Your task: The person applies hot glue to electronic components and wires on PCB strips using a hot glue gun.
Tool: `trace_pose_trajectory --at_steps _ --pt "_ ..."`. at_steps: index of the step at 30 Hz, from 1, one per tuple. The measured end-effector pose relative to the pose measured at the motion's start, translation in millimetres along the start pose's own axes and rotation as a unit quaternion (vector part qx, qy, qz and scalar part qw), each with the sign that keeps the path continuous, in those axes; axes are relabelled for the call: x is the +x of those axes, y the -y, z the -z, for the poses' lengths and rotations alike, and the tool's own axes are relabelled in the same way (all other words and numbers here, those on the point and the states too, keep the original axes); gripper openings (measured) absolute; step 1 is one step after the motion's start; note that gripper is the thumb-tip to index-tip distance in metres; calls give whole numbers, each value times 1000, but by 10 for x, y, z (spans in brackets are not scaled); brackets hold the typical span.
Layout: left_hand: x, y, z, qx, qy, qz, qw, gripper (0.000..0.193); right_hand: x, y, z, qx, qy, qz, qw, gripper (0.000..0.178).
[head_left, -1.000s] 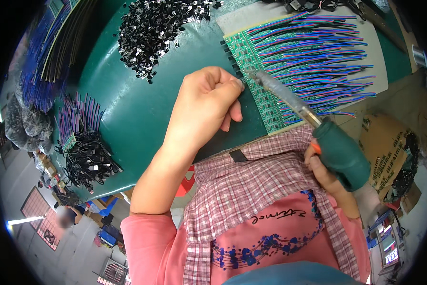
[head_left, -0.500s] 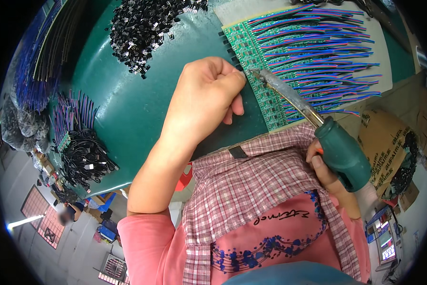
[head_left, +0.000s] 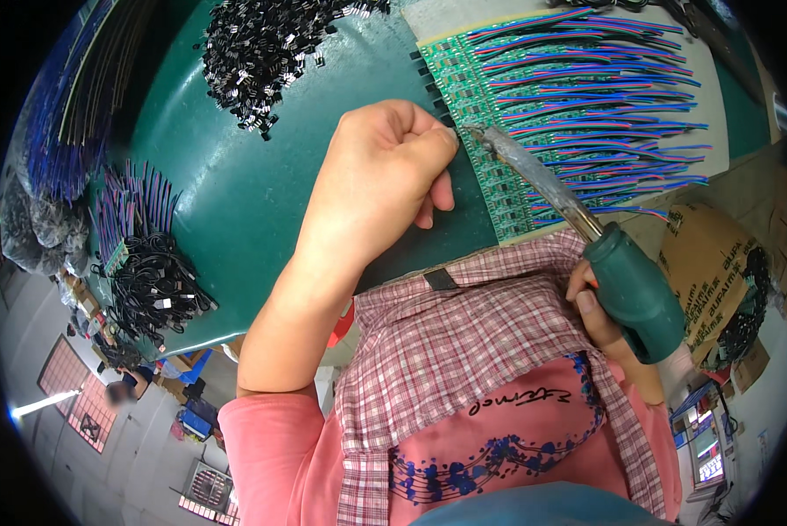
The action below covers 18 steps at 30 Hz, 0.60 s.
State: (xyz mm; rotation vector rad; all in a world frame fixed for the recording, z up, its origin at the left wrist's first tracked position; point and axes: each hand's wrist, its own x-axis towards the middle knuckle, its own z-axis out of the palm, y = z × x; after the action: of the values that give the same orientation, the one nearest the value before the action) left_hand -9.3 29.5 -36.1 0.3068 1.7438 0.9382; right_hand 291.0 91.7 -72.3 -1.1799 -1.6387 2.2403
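One green tabletop fills the upper field. At its right lies a panel of green circuit boards, its long axis running steeply from upper left to lower right; blue, red and black wires extend rightward from it. A heap of black connectors lies well apart, at upper left. The soldering iron slants across the panel, handle at lower right, tip at upper left. Right hand: wrapped about the handle, largely hidden behind it. Left hand: clenched, thumb and index finger together at the panel's left edge; whether a part is pinched between them cannot be told. The panel thus lies immediately right of the left hand, the nearer of the two. Smallest, the iron's tip: just right of the left fingertips and directed toward them; contact with the boards cannot be distinguished.
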Motion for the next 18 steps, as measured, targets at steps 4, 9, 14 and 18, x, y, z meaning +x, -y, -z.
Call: trace_pose_trajectory --at_steps 4,9,14,18 --pt "9 -8 15 17 6 -2 1000 18 -9 -45 29 95 -11 -29 995 18" --pt "46 -11 24 25 15 4 1000 17 73 170 -80 -133 -23 51 990 17" --pt "56 -6 32 21 17 3 1000 16 131 310 -107 -332 -14 93 939 28" --pt "44 -7 37 21 15 -2 1000 16 166 345 -161 -242 32 83 966 19"
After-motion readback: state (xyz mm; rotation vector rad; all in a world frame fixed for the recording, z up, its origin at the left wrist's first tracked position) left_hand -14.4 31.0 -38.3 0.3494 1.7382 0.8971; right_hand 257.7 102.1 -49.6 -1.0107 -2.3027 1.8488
